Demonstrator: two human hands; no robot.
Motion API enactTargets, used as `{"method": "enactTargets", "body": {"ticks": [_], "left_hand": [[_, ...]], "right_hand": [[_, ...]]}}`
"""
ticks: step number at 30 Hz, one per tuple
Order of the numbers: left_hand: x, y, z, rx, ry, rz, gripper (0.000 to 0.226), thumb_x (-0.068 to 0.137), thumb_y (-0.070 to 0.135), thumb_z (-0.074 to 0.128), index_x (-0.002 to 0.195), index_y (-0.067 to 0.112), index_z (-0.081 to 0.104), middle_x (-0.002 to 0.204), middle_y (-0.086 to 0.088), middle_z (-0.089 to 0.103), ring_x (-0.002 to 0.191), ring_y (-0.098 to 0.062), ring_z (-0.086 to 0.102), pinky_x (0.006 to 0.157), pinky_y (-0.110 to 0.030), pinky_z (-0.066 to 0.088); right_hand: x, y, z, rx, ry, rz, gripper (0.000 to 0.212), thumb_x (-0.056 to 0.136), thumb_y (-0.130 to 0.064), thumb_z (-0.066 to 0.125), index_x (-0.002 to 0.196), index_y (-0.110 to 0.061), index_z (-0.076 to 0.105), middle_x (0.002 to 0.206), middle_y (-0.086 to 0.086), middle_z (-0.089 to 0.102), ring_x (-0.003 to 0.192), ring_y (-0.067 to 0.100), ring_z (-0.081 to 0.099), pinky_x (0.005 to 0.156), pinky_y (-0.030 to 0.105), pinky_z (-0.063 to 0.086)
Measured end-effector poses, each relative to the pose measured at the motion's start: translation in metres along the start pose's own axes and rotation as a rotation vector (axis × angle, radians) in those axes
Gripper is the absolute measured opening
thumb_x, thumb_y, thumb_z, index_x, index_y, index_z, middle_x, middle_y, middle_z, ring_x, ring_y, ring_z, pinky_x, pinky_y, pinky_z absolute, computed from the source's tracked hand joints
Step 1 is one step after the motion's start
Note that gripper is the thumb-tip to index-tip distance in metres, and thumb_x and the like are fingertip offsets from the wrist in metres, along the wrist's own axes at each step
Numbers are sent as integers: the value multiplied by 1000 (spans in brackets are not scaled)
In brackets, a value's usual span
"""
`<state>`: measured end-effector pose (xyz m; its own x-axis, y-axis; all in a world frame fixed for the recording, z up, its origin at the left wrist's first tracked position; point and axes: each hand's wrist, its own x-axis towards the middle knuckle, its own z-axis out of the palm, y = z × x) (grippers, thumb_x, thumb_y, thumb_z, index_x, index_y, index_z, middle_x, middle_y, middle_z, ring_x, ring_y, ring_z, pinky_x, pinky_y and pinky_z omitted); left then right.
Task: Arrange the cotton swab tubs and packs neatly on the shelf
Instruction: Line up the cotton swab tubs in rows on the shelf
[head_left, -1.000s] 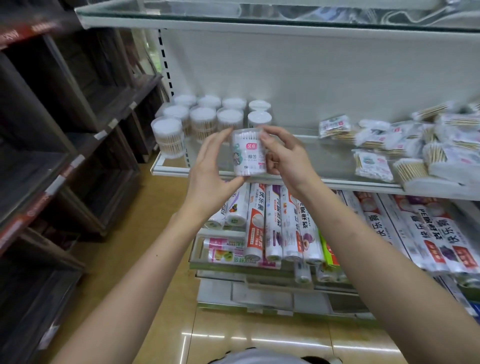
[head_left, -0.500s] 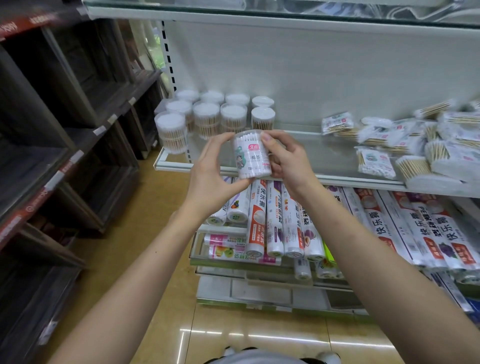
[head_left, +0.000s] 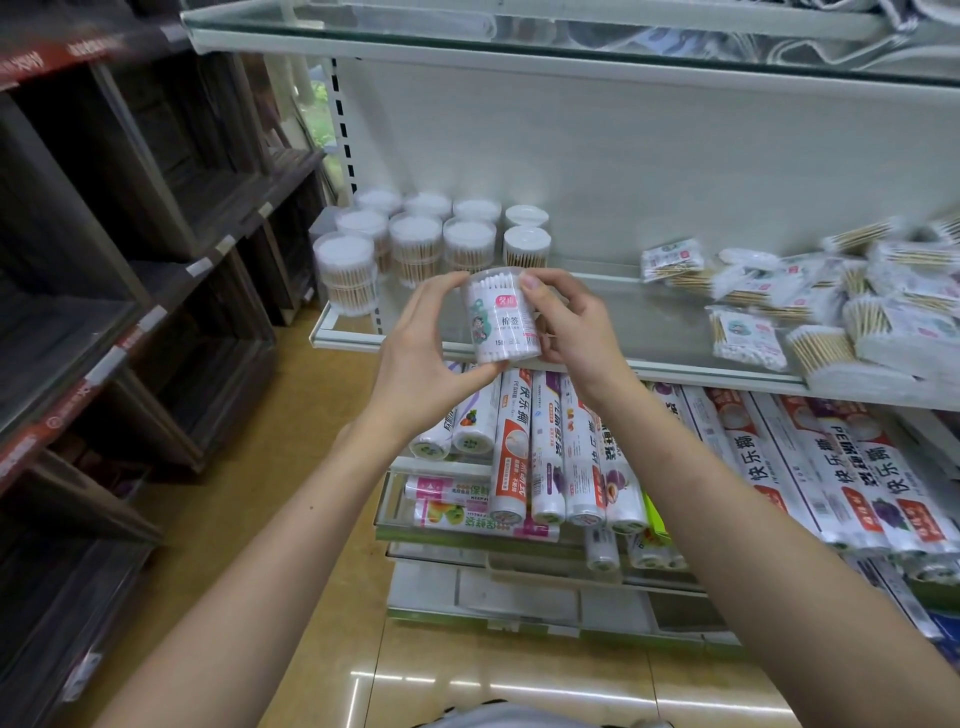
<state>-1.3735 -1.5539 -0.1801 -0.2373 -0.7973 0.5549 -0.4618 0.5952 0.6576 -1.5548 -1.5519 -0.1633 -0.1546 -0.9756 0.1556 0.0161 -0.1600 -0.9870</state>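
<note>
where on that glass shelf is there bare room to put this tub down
Bare glass shelf lies between the standing tubs at the left and the heaped packs at the right. Both ends are crowded. The held tub hangs before that gap.

Clear labelled swab tub (head_left: 501, 317), white tips up, upright, lifted just off the glass shelf (head_left: 670, 332) at its front edge. Nine lidded tubs (head_left: 431, 244) clustered in rows at the left rear corner. Flat swab packs (head_left: 831, 306) heaped untidily toward the right end.
</note>
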Motion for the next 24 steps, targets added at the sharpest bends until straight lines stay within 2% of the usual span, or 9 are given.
{"method": "enactTargets", "body": {"ticks": [3,6,7,9,12,16,19,22,24], "left_hand": [[2,-1,0,2,-5,15,77,71,31,86,137,24,47,130,11,51,87,-26,55,70,-16,37],[5,-2,1,8,0,21,78,71,30,86,137,23,47,127,10,52,75,-3,44,67,-10,35],[6,-3,1,10,4,22,78,70,30,86,137,23,47,127,11,52,74,-1,46,65,-10,35],[7,-3,2,15,11,26,78,70,30,86,137,24,46,128,13,51,79,-4,52,65,-13,39],[9,-3,4,35,22,40,78,70,30,86,137,23,46,130,11,50,89,-3,50,76,-16,39],[14,-3,5,233,49,107,79,70,31,83,139,12,47,134,-1,51,116,-21,42,98,-33,39],[18,-2,6,412,33,159,84,70,28,81,142,8,43,140,-8,47,132,-28,34,112,-45,33],[20,-3,3,411,41,212,83,73,27,81,143,6,42,142,-11,45,137,-31,35,116,-46,29],[22,-5,-4,312,50,195,88,75,32,84,146,7,39,145,-10,44,137,-29,37,116,-43,30]], "right_hand": [[2,-2,-1,-39,-16,-26,15,100,-19,58,111,-10,64,67,-10,63,52,5,52,48,18,41],[5,-3,-1,-35,-22,-31,14,101,-16,56,111,-9,62,59,-16,62,48,-2,50,45,14,40],[6,-2,-1,-39,-23,-32,14,101,-17,56,111,-10,63,60,-15,62,48,-2,50,45,15,40],[7,-2,0,-43,-17,-30,13,101,-18,57,111,-13,64,64,-14,63,50,0,51,46,16,41],[10,-2,0,-77,10,-52,14,102,-19,56,111,-13,65,73,-8,62,52,-1,51,46,15,39],[13,-2,2,-121,-9,-54,22,100,-30,59,116,-15,63,94,-4,66,72,-4,61,62,13,46],[18,0,6,-198,-64,-32,44,88,-39,73,122,-17,56,112,5,66,91,9,64,74,17,50],[24,-2,9,-181,-97,-3,46,86,-34,76,122,-16,53,108,6,72,97,11,68,78,16,49],[28,-6,12,-147,-127,-2,41,91,-29,73,122,-10,54,101,3,74,90,5,69,73,14,47]]}}
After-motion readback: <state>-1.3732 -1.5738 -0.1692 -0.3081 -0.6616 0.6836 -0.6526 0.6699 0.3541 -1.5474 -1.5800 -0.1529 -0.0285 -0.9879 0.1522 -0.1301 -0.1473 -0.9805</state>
